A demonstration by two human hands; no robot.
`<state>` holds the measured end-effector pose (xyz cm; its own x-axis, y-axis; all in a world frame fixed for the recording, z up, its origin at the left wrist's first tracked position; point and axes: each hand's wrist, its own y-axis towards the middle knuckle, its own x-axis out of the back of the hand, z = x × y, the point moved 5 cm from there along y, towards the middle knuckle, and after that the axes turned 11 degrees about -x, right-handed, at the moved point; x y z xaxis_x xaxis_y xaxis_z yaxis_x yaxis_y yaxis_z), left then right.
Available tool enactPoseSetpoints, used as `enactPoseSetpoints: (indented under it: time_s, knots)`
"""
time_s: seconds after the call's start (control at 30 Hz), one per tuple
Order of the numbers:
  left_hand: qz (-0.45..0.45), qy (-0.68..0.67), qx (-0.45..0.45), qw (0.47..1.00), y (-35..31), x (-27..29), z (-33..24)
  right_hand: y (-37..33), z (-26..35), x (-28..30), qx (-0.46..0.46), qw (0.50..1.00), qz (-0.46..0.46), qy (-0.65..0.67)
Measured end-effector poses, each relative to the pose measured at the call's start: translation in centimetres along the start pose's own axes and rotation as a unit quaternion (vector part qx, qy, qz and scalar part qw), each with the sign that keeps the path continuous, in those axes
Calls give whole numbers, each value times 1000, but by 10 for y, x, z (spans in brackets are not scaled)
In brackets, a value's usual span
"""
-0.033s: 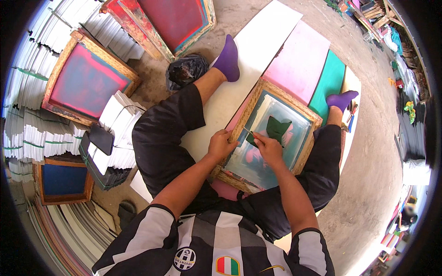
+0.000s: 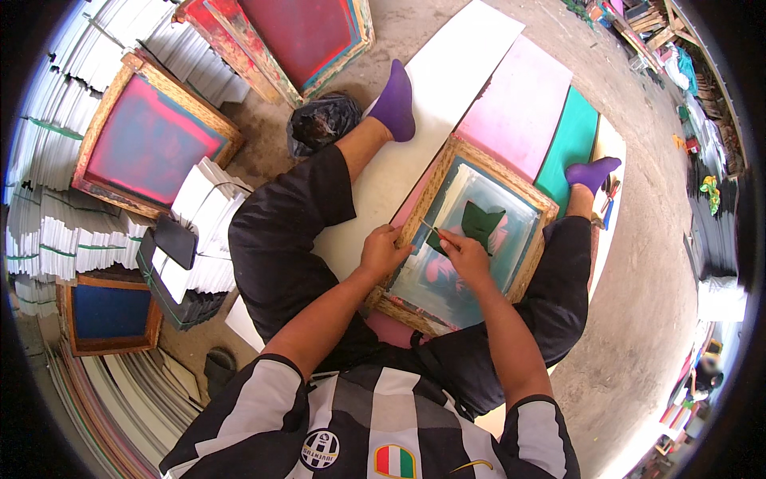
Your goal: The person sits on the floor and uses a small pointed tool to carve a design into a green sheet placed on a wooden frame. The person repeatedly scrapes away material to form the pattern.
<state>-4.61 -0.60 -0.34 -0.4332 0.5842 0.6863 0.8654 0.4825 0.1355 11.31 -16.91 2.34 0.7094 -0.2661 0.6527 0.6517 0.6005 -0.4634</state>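
A wooden screen-printing frame (image 2: pixel 517 193) lies tilted between my legs, its mesh pale blue-grey with a pinkish patch. On the mesh rests a dark green piece (image 2: pixel 481 224), perhaps cloth or paper. My left hand (image 2: pixel 384 253) grips the frame's left side, fingers closed at the wooden edge. Above the mesh, my right hand (image 2: pixel 466 257) pinches a thin, pale, stick-like tool (image 2: pixel 429 227). The tool's tip points up and left, towards the frame's left rail. What kind of tool it is cannot be made out. The right palm hides part of the mesh.
White, pink (image 2: pixel 523 104) and green sheets (image 2: pixel 567 148) lie beneath the frame and my legs. Several screen frames (image 2: pixel 153 144) lean at left among stacked white sheets (image 2: pixel 48 227). A black plastic bag (image 2: pixel 323 124) sits near my left foot; hand tools (image 2: pixel 610 203) lie beside my right foot.
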Motion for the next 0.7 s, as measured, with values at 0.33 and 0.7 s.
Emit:
enactPoseSetpoints:
  time_s: [0.33,0.7]
  knots:
    - [11,0,0,1000,0,-1,3,15,-3,6,-300,860,268,314]
    - [5,-22,21,1000,1,4,-2,-31,20,-8,-7,996,-65,-60]
